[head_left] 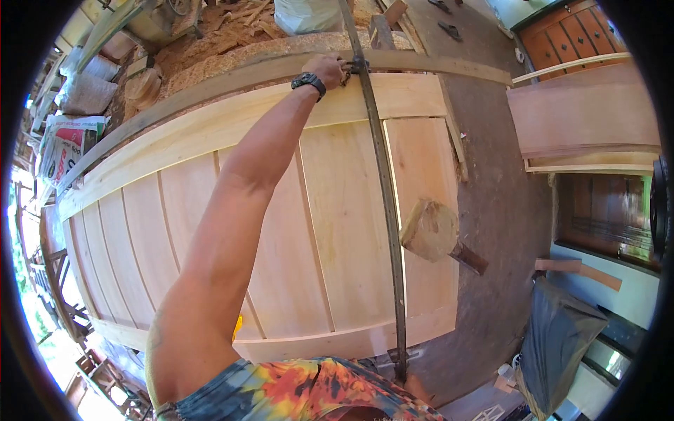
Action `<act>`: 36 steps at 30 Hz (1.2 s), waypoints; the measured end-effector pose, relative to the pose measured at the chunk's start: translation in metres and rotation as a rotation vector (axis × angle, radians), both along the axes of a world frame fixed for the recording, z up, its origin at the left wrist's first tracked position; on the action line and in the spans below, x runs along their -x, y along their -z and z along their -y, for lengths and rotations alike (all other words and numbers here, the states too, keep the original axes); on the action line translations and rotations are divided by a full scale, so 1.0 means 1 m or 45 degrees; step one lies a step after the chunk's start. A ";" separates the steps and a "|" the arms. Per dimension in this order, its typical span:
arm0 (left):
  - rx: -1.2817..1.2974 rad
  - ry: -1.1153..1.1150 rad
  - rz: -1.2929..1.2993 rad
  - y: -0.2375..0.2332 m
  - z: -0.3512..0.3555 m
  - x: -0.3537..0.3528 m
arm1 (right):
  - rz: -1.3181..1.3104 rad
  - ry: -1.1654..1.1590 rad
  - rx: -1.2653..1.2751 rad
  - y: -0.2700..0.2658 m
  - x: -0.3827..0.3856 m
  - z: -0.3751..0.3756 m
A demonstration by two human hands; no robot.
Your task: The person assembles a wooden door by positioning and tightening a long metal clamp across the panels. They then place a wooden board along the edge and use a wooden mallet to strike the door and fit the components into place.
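A panelled wooden door [281, 238] lies in front of me, with a long metal bar clamp [385, 182] across it near its right end. My left hand [327, 71], with a black watch on the wrist, is closed on the clamp's fitting at the far edge. Part of my right hand [417, 390] shows beside the near end of the bar; its fingers are hidden. A wooden mallet [432, 229] rests on the door's right end, just right of the bar, its handle pointing right.
Wood shavings [203, 42] and a white sack [305, 15] are beyond the door. A long wooden beam [449, 65] runs along its far side. At the right are stacked panels [583, 112] and a dark covered object [558, 337]. Sandals [450, 31] lie on the floor.
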State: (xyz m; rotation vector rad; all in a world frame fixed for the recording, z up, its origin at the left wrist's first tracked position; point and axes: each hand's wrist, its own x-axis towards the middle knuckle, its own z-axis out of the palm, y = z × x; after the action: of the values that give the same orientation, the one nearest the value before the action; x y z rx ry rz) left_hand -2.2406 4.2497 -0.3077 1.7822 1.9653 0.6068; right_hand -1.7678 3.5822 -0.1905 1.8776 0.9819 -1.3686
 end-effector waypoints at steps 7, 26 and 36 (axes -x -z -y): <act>-0.073 -0.018 0.042 0.011 -0.005 -0.001 | -0.113 0.097 -0.127 0.001 0.003 0.003; -0.112 0.257 -0.132 0.000 0.001 -0.024 | -0.090 0.101 -0.029 -0.016 0.021 -0.028; -0.292 -0.395 0.585 -0.004 0.174 -0.144 | -0.170 0.096 -0.353 0.027 0.003 0.036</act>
State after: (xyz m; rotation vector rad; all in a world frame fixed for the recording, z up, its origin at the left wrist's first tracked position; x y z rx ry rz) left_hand -2.0969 4.0753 -0.3037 1.2994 1.9045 1.2640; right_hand -1.7708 3.5465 -0.2172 2.0630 1.2320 -1.4799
